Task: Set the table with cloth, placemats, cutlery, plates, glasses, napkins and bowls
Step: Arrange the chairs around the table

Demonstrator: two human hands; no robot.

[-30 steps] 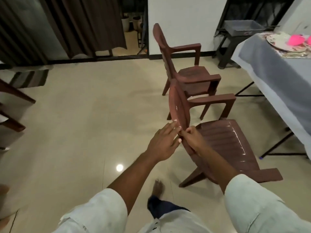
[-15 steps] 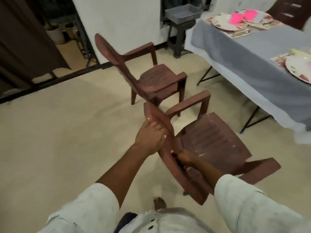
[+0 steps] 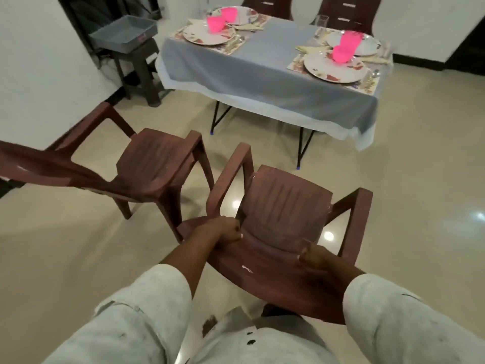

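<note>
Evidently both hands are on the near chair [image 3: 283, 214] so it can be carried or slid square toward the desk [image 3: 262, 82]: the left hand [image 3: 223, 232] curls its fingers [image 3: 235, 236] over the top edge of the backrest near the left armrest, and the right hand [image 3: 313, 254] grips the same edge further right, fingers wrapped over it. A hand at each end of the backrest gives even control and keeps the seat facing the desk. The chair looks tilted toward the person, which I judge is to free its front legs from the floor. A second chair [image 3: 154, 164] stands just beside it on the left, well apart from the desk. The desk already wears its grey cloth, with placemats, plates [image 3: 334, 68] and pink bowls [image 3: 343, 53] laid at both ends and a glass [image 3: 322, 21] at the far edge, so the setting seems largely done and seating is what remains. A grey tray [image 3: 123, 32] sits on a stool by the wall.
</note>
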